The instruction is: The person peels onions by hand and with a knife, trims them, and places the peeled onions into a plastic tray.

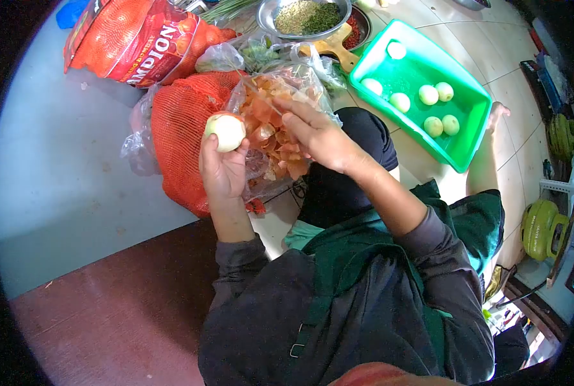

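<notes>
- Gripping an onion (225,132), the left hand (223,170) has its fingers cupped beneath.
- Right hand (322,138): fingers curled on an apparent knife (276,109); handle hidden.
- Sound practice: shallow blade angle, left thumb clear of the edge, skin shed over the bag.
- Skins (277,138) lie bagged below; pale onions (428,94) sit inside the green basin (415,69).

Onions (429,95) in tray (424,137), peels (266,122) left of it, mesh sack (183,122) beyond

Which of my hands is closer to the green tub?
Right: your right hand is by the onion skins, left of the green tub; your left hand, holding an onion, is farther left.
</notes>
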### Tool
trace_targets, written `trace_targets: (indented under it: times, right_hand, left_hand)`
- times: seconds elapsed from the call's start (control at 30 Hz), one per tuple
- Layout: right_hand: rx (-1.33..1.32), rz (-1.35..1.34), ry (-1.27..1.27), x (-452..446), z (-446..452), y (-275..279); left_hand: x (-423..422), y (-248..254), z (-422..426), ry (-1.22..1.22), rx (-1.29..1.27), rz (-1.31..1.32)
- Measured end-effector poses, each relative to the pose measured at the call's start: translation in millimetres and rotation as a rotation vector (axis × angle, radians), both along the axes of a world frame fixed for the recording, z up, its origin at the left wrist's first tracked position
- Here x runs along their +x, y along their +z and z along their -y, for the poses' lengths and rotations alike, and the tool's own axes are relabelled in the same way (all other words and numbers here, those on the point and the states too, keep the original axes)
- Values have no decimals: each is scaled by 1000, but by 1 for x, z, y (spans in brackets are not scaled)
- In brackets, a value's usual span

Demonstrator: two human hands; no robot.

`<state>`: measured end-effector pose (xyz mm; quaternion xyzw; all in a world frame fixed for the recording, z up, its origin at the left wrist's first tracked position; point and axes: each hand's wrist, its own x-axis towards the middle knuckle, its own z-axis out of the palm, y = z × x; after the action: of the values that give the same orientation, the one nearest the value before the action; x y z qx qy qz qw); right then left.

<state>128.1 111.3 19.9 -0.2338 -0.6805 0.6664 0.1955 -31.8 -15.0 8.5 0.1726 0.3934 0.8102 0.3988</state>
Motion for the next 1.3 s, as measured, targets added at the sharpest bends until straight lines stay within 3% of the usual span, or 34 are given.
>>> trace_targets:
  times: [0.13, 0.17, 0.27, 0.37, 0.47, 0.57, 0.67, 0.77, 0.93, 1.07, 1.3]
  right_hand:
    - [338, -91, 36, -5, 12, 3]
    - [302, 23, 97, -4, 14, 8]
    - [232, 34, 103, -6, 16, 14]
    - [352, -92, -23, -12, 18, -3]
    - [157, -6, -73, -9, 15, 0]
    - [411, -237, -99, -13, 13, -19]
    - [219, -7, 107, -4, 10, -5]
    - [157, -1, 0, -6, 15, -3]
    - [270, -101, 120, 3, 16, 24]
    - [439, -105, 110, 1, 17, 19]
    - [430, 64, 172, 5, 14, 32]
  left_hand:
    - [13, 2, -5, 4, -20, 18]
    - [16, 4, -7, 3, -19, 22]
    - [17, 3, -6, 24, -52, 38]
    - [12, 0, -2, -26, -47, 41]
    - [7, 4, 0, 49, -46, 18]
    - [3, 9, 5, 54, -2, -96]
    - [9, 19, 6, 60, 1, -207]
    - [16, 20, 0, 96, -56, -312]
    - [18, 10, -8, 184, -271, -635]
    - [26, 12, -10, 160, -277, -703]
    - [29, 11, -11, 124, -255, -821]
